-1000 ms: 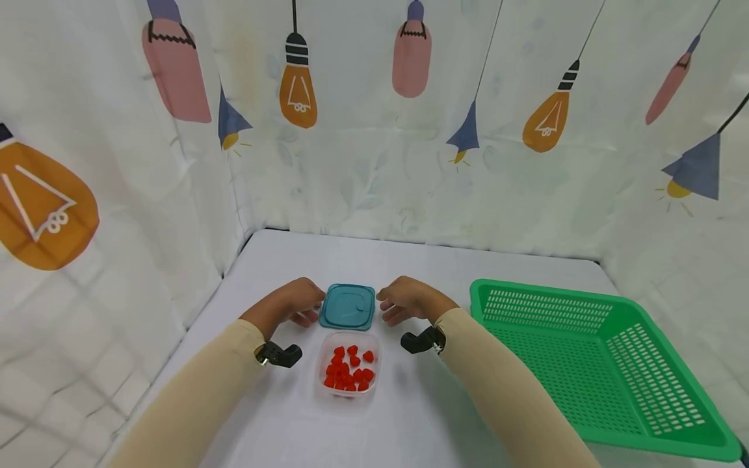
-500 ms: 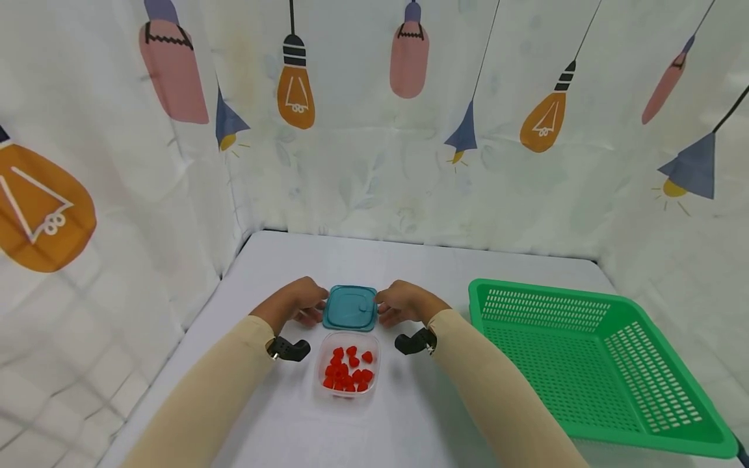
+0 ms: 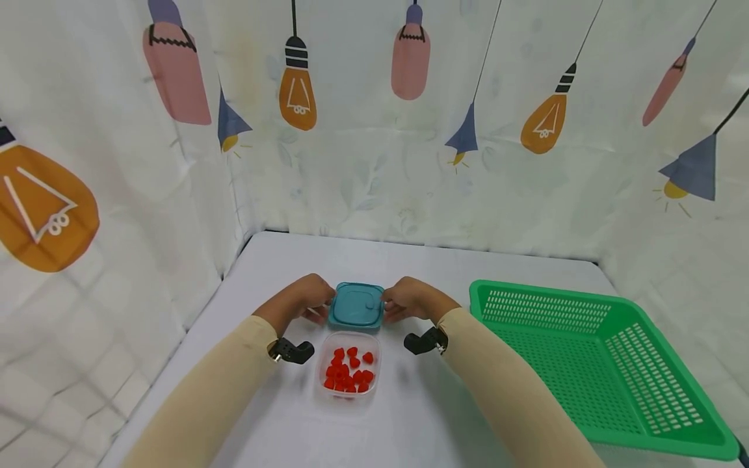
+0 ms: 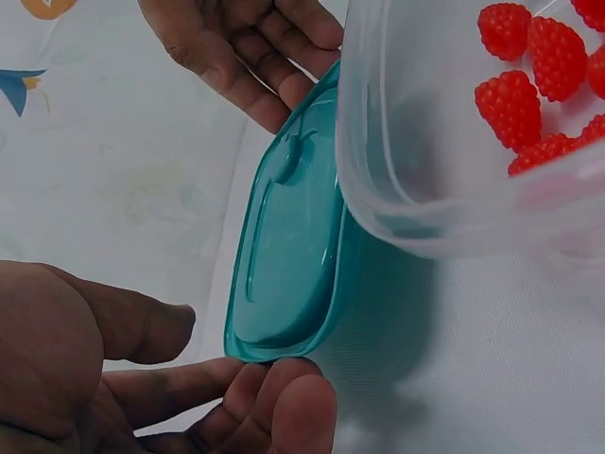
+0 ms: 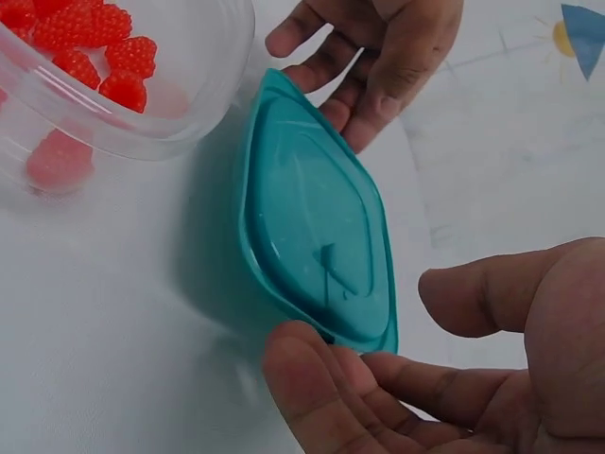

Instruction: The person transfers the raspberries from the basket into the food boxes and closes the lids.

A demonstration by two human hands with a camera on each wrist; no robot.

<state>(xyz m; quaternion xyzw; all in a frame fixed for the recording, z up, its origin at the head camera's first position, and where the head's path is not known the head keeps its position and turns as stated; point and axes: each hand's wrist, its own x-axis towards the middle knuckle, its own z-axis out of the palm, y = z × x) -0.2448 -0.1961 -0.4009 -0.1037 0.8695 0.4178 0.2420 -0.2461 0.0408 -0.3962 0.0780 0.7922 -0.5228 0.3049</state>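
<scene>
A teal plastic lid (image 3: 356, 305) with a small round tab lies behind a clear container (image 4: 416, 227) of red raspberries (image 3: 345, 377). Both wrist views show the lid tilted, with shadow beside and below it. My left hand (image 3: 305, 299) is at the lid's left edge; its fingertips touch the underside of the rim in the left wrist view, while the thumb (image 4: 156, 326) stays apart. At the right edge, my right hand (image 3: 414, 300) touches the rim from below with its fingertips, its thumb (image 5: 473, 298) also apart from the lid.
A large green perforated basket (image 3: 585, 364) stands to the right on the white table (image 3: 421, 390), beside my right forearm. A white curtain (image 3: 363, 162) printed with lamps surrounds the table's back and sides.
Both hands have closed in on the lid's sides and now touch it. The lid has shifted slightly right and looks a little raised. The container and basket have stayed in place.
</scene>
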